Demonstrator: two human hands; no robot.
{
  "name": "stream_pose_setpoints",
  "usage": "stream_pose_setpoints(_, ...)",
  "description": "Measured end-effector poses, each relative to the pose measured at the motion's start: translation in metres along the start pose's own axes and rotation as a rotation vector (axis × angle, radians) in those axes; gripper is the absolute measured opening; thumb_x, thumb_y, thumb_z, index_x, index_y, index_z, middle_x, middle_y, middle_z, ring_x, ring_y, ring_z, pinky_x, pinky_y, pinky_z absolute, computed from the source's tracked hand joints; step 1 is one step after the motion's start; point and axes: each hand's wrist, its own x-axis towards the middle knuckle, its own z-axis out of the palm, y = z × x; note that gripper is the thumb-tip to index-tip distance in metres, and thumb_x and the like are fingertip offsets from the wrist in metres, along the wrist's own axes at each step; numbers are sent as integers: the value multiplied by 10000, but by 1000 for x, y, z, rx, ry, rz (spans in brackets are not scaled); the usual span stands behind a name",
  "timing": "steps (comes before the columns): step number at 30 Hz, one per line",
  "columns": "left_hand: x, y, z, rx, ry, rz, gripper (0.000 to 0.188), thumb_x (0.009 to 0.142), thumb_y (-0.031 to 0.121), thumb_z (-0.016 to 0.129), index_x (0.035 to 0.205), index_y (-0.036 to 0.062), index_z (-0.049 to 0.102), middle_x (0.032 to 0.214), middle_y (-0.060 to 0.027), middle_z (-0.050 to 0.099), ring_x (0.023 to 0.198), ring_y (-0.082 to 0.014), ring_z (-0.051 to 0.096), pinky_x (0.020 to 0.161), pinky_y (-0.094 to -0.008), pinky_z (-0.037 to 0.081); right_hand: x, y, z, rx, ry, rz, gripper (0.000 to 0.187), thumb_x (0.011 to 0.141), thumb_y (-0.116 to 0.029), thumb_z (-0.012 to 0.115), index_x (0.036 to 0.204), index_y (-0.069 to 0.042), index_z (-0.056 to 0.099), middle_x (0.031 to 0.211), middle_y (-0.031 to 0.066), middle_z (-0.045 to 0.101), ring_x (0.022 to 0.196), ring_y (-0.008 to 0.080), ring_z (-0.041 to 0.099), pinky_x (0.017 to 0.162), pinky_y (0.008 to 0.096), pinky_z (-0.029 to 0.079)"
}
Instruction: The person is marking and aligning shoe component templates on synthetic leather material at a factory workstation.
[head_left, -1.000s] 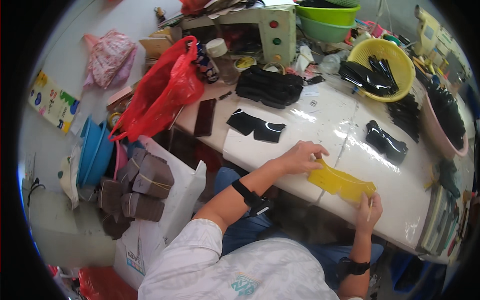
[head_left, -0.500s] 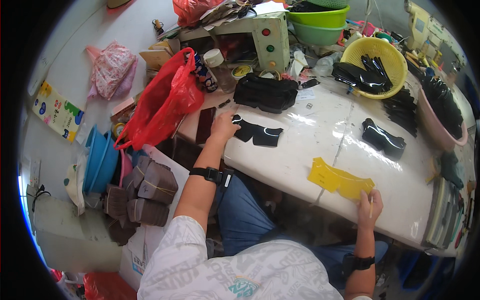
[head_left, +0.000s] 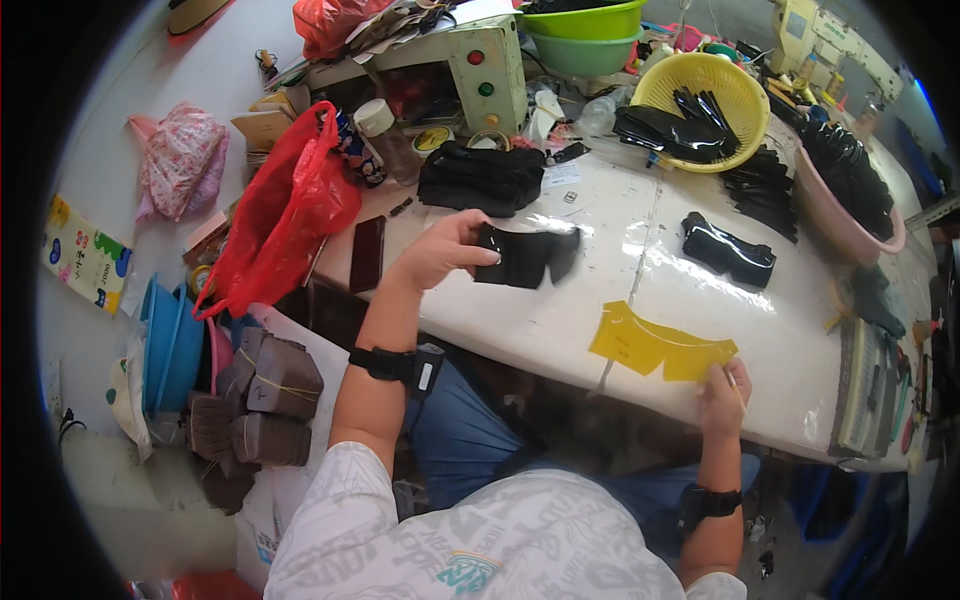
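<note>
My left hand point(head_left: 452, 250) pinches the left end of a shiny black cut piece point(head_left: 525, 258), which has a notch in its lower edge. The piece appears lifted off the white table point(head_left: 630, 265). At the table's front edge, my right hand point(head_left: 722, 395) grips the right end of a yellow template point(head_left: 655, 345) with a curved upper edge. A thin pale stick point(head_left: 738, 392), perhaps a pen, is also between the right fingers. Beyond the left hand lies a stack of black pieces point(head_left: 482, 178). A smaller shiny black pile point(head_left: 728, 250) rests beyond the template.
A yellow basket point(head_left: 748, 100) and a pink basin point(head_left: 835, 225) hold more black pieces at the far right. A red plastic bag point(head_left: 290, 205) and a dark phone-like slab point(head_left: 368, 255) are at left. Tied brown bundles point(head_left: 280, 375) sit beside my left arm.
My left hand has raised the black piece from the table and moved it slightly right relative to the stack. My right hand keeps the template near the edge. The whole view has shifted.
</note>
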Motion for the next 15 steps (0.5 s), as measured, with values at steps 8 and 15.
stream_pose_setpoints(8, 48, -55, 99, -103, -117, -280, 260, 927, 68, 719, 1164, 43, 617, 904, -22, 714, 712, -114, 691, 642, -256, 582, 4, -9, -18, 127, 25, 14, 71, 988, -43, 666, 1044, -39, 622, 899, 68, 707, 584, 103, 600, 482, 208, 445)
stream_pose_setpoints(15, 59, -60, 141, 533, 197, -165, 185, 830, 101, 776, 991, 12, 756, 859, -95, 740, 678, -177, 709, 651, -313, 583, 1, -10, -1, -85, 15, 76, 72, 955, -35, 701, 988, -21, 638, 794, 31, 643, 577, 92, 596, 497, 213, 449)
